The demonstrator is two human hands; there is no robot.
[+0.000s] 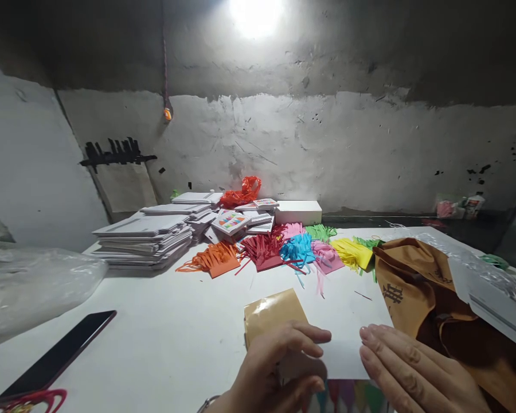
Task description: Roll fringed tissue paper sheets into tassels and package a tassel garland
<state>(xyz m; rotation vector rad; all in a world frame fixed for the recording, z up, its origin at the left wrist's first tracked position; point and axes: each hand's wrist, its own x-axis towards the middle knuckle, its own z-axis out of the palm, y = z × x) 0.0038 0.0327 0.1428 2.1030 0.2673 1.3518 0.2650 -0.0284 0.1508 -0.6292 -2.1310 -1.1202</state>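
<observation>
From where I stand, the white card (346, 360) lies at the near edge of the view, on the white table (163, 327), with a row of coloured shapes printed along its near part. The left hand (286, 358) is at its 9 o'clock, half curled, thumb and fingers well apart; I can't tell whether it touches the card. The right hand (417, 364) is at 3 o'clock, open, fingers straight and close together, the tips over the card's edge.

Just off at 10 o'clock is a shiny gold packet (273, 312), partly behind the left hand. Toward 2 o'clock, brown cloth (408, 269) with dark lettering lies in folds.

Farther out, fringed bundles run from orange (215, 258) near 11 o'clock, through dark red (266, 246), blue (298, 249) and pink (329, 258), to yellow (352, 253) at 12. Stacked white boxes (141, 244) stand at 10 o'clock, a red plastic bag (245, 192) beyond at 11, and a dark phone (58, 355) lies at 9.
</observation>
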